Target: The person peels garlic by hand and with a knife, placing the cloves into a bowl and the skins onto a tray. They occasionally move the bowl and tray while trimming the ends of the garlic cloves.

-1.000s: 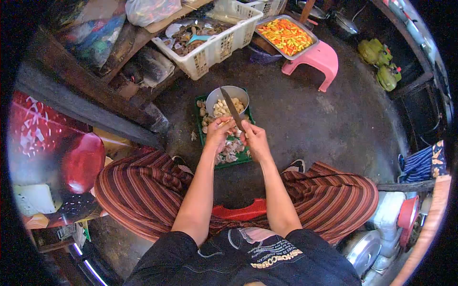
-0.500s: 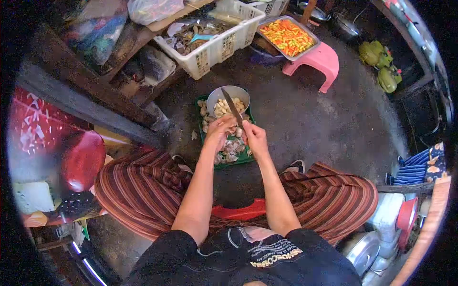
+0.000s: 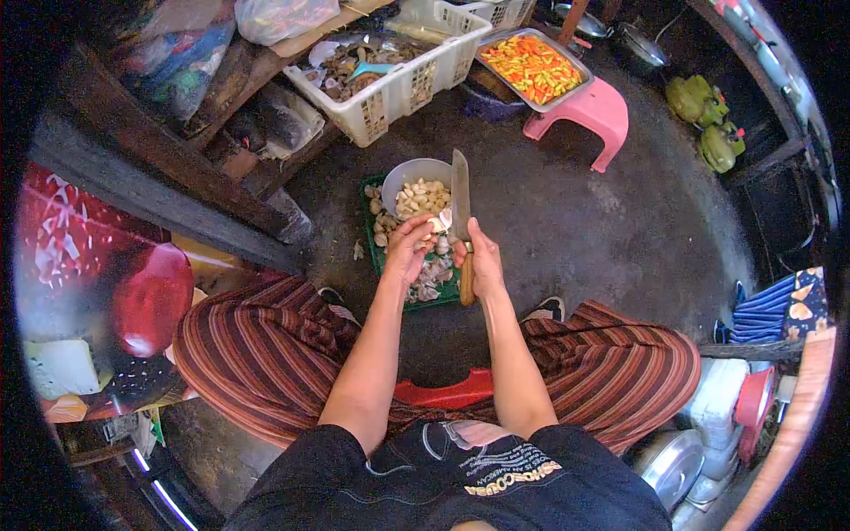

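Between the fingers of my left hand (image 3: 408, 250) is a garlic clove (image 3: 440, 221) with pale skin on it. My right hand (image 3: 482, 261) grips the wooden handle of a large knife (image 3: 460, 196), whose broad blade points away from me, beside the clove. Just beyond my hands, a grey bowl (image 3: 398, 180) holds several peeled cloves (image 3: 423, 196). It rests in a green tray (image 3: 370, 232), with unpeeled garlic bulbs (image 3: 381, 237) along the left side. Loose garlic skins (image 3: 432, 277) lie in the near part of the tray, partly covered by my hands.
A white basket (image 3: 398, 102) of mixed items stands at the back left. Beside it, a metal tray of red and yellow chillies (image 3: 538, 66) sits by a pink stool (image 3: 602, 115). Green gas cylinders (image 3: 708, 119) are at the right. My striped trouser legs (image 3: 611, 372) flank the tray.
The knife has swung from leaning left across the bowl to upright at its right edge. My right hand has turned, showing the handle, and the clove in my left fingers has come into view.
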The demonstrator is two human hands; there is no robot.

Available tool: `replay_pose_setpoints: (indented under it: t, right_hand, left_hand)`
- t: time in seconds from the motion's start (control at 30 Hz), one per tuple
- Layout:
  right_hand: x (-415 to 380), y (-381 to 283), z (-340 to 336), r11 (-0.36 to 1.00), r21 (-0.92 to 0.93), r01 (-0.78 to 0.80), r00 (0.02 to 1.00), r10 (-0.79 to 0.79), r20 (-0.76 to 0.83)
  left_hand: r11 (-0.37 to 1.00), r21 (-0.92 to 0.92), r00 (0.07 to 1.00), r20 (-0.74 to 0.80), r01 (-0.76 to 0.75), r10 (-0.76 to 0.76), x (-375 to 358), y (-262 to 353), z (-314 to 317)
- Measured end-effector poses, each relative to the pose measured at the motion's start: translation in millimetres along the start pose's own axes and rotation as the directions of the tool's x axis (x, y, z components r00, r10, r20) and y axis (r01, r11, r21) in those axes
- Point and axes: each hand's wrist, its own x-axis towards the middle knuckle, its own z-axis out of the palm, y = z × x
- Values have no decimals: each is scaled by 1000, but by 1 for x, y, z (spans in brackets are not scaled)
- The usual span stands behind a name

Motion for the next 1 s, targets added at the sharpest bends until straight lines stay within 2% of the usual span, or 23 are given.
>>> replay_pose_setpoints:
  t: [0.13,0.2,0.23,0.3,0.4,0.43,0.47,0.5,0.53,0.6,0.63,0.7,0.8,0.87,0.93,1.0]
  right_hand:
    - [-2,1,0,999,-21,29,999,-28,23]
    - [-5,-4,3,974,-206,90,996,-85,37]
    - [-6,-6,5,974,-206,91,996,-85,36]
    - [-9,-7,9,949,-253,190,977,-157,142]
    - [-5,7,9,936,-269,228,973,-211,89]
    - [-4,9,6,936,-268,229,973,-212,90]
    - [-4,8,4,940,-291,176,983,-150,110]
    - [-4,8,3,941,-314,123,988,-86,129]
    - [-4,9,2,941,-315,122,988,-85,129]
    - [-10,3,6,981,-186,48,996,-32,87]
    - [-10,3,6,981,-187,48,996,-32,87]
    - [-7,3,4,1000,-9,-24,990,25,136]
    - [-6,2,0,995,39,-92,988,86,125]
    - [-3,3,-2,997,-18,-79,990,80,117]
    - [0,6,-4,995,-73,-69,991,77,110]
    - [2,9,-3,980,-191,53,994,-34,103]
  left_hand:
    - [991,-134,1000,-24,-7,4,2,-5,-1]
    - [995,-99,999,-50,-21,17,-2,-1,4]
    - [997,-64,997,-72,-35,31,-3,1,7]
    - [998,-58,996,-84,-30,25,0,1,7]
    - [998,-55,997,-70,-35,31,3,-1,0]
    - [997,-62,999,-36,-41,38,5,-3,-3]
    - [997,-62,999,-36,-41,39,3,-1,-1]
    - [997,-74,998,-51,-31,27,1,0,1]
    - [996,-87,998,-67,-21,15,-1,1,3]
    - [993,-115,998,-59,-1,-5,-1,3,1]
    - [990,-141,999,-48,18,-25,0,3,1]
    - [984,-176,999,-31,26,-32,1,2,-1]
    - [965,-257,998,41,53,-44,6,-3,-9]
    - [950,-304,994,97,75,-47,8,-5,-9]
    - [956,-288,999,26,53,-48,5,-4,-3]
    - [948,-312,998,44,62,-51,6,-6,-8]
